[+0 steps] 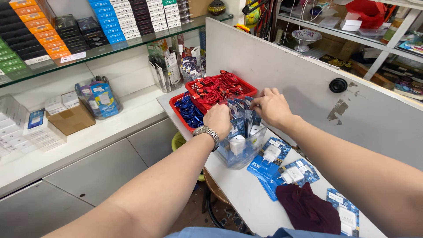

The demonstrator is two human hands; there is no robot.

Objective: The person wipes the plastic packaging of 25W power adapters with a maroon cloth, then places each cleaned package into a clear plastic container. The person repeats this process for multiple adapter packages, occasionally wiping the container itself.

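both hands (pixel 244 113) in clear bin (pixel 240 154), packaged chargers (pixel 282 169) beside

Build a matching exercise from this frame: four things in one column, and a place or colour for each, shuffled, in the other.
Things:
1. clear bin
2. red basket
3. maroon cloth
4. wristwatch

Places or contents:
A. lies on the table near its front edge, beside charger packs
B. worn on the left hand
C. holds coiled red cables
D. both hands, the right hand too, are at its top; it holds packaged white chargers

Pairs: 1-D, 2-C, 3-A, 4-B
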